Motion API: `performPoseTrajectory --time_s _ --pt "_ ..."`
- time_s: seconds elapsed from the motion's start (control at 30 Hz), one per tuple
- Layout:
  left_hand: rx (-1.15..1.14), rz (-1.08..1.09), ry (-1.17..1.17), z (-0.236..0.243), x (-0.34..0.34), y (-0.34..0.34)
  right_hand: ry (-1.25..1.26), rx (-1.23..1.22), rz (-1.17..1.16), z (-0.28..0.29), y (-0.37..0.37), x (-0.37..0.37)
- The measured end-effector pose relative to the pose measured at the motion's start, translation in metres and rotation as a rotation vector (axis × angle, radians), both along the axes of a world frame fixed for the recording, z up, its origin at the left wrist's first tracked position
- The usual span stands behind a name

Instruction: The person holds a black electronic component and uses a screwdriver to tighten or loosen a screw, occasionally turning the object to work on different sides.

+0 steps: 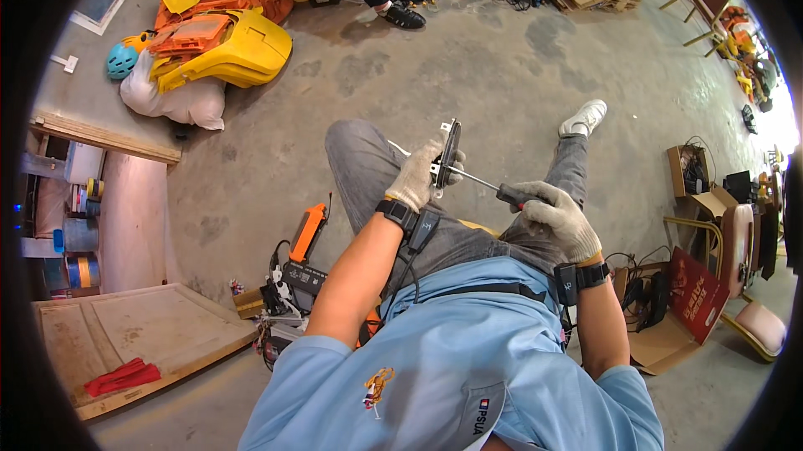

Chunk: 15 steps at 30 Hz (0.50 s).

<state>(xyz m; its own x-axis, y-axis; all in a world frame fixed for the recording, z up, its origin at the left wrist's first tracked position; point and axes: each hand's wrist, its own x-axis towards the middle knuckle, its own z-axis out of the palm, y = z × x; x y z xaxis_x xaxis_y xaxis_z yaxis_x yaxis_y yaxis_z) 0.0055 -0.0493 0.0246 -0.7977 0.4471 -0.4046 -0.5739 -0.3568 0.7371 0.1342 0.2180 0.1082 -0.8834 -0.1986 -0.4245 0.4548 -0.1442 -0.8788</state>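
In my left hand (416,175), covered by a pale knitted work glove, is a dark disc-shaped part (452,143) with small light metal tabs at its edge. It stands nearly edge-on, so its face hardly shows. My gloved right hand (559,224) is closed round the black and red handle of a screwdriver (481,181). The screwdriver's thin shaft points left, its tip at or very near the part; whether it touches I cannot tell. Both hands are above my lap, in front of my grey trousers (364,158).
On the floor beside me lie an orange and black device (309,234) and tangled cables. A wooden panel (167,326) carries a red cloth (123,377). Yellow plastic shells (251,50) and another person's shoe (403,16) are far ahead. Cardboard boxes (690,168) and chairs stand right.
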Motion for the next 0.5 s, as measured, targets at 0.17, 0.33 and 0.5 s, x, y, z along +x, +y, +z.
performPoseTrajectory --time_s 0.17,0.33,0.5 --pt "-0.028 -0.048 -0.009 -0.001 0.000 -0.003 0.007 0.008 0.014 0.000 0.003 0.001" --pt "-0.033 -0.044 0.000 -0.009 -0.001 -0.003 -0.004 0.023 0.001 0.002 0.001 0.002" --pt "-0.066 -0.128 0.012 -0.003 -0.001 -0.008 0.017 0.071 0.016 0.001 0.003 0.002"
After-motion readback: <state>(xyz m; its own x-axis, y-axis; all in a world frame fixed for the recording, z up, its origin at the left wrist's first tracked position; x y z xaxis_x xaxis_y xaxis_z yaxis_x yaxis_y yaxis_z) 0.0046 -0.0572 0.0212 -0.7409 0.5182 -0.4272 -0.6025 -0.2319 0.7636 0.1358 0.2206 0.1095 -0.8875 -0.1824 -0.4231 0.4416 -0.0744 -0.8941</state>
